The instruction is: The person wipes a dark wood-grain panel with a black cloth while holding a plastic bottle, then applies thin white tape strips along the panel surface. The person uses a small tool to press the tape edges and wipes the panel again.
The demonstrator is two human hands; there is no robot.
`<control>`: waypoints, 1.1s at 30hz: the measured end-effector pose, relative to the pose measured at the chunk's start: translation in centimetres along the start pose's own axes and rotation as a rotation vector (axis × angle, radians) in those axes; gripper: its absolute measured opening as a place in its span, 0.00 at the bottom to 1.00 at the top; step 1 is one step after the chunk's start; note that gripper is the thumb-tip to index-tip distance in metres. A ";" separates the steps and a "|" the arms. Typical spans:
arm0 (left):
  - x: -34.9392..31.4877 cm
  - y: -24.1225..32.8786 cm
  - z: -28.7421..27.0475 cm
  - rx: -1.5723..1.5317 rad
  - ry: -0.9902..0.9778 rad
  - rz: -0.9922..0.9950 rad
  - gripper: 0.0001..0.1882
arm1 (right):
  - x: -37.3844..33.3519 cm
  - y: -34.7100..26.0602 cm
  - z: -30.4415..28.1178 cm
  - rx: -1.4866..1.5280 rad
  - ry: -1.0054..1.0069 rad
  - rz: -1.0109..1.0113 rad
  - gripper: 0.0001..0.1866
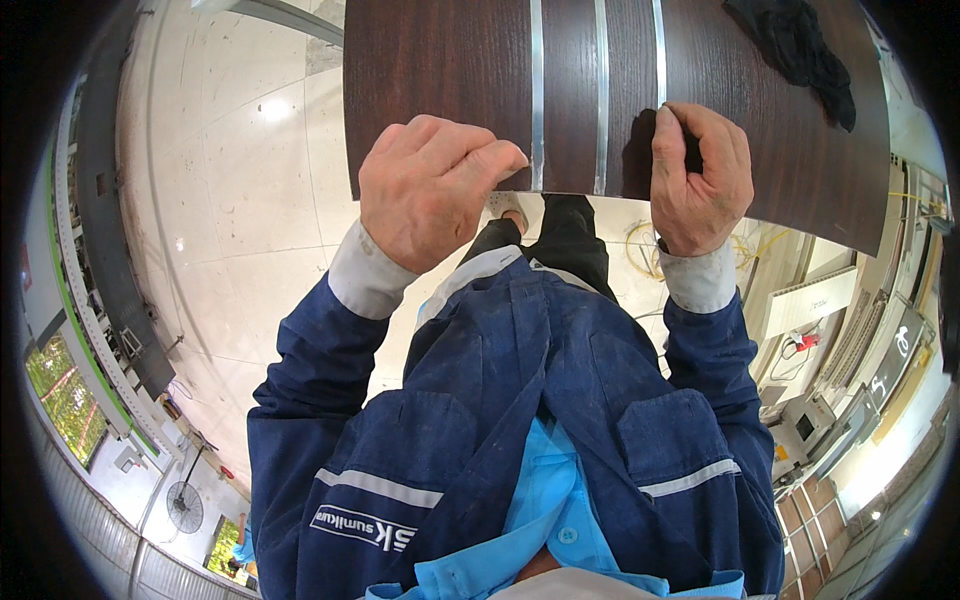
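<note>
Before me lies a dark brown wood-grain panel [440,70] with three narrow silvery strips running away from its near edge: a left strip [537,90], a middle strip [601,90] and a right strip [660,45]. My left hand [425,190] is closed over the near edge, thumb and forefinger pressed together just left of the left strip. At the near end of the right strip, my right hand [703,180] pinches with thumb and forefinger. Whatever either pinch holds, if anything, is too small to make out. A crumpled black cloth [795,55] rests on the panel's far right.
Pale floor tiles [250,190] spread to the left, beside a long dark machine frame [110,240]. Yellow hose or cable [640,250] coils on the floor below the panel. Farther right are a white slab [810,300] and a grey box [803,425]. A fan [185,507] stands lower left.
</note>
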State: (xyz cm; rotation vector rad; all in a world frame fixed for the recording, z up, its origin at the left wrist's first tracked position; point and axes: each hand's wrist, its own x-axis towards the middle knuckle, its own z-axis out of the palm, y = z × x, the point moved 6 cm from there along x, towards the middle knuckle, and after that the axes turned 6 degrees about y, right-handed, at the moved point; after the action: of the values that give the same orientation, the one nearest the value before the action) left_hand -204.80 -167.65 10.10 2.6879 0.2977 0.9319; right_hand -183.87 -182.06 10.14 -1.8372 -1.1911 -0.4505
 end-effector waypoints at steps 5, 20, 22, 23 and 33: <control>-0.2 -0.2 -0.1 -0.018 0.046 0.002 0.09 | 0.0 0.0 0.0 -0.001 0.003 0.013 0.05; 0.1 0.1 0.2 0.013 -0.021 0.004 0.11 | -0.2 0.2 -0.1 -0.009 -0.001 0.003 0.06; 0.1 0.1 0.1 0.009 -0.014 0.003 0.11 | -0.2 0.3 -0.1 -0.003 0.001 0.010 0.06; 0.0 0.1 0.1 0.009 -0.020 -0.001 0.12 | -0.2 0.3 0.0 -0.007 -0.002 0.010 0.06; -0.3 0.1 0.3 0.017 0.053 -0.031 0.09 | -0.2 0.1 -0.2 0.008 0.006 0.011 0.05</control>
State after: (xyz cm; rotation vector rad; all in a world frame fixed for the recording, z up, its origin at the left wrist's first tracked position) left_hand -204.82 -167.86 9.70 2.6693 0.3585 0.9972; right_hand -183.84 -182.39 10.05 -1.8335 -1.1765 -0.4434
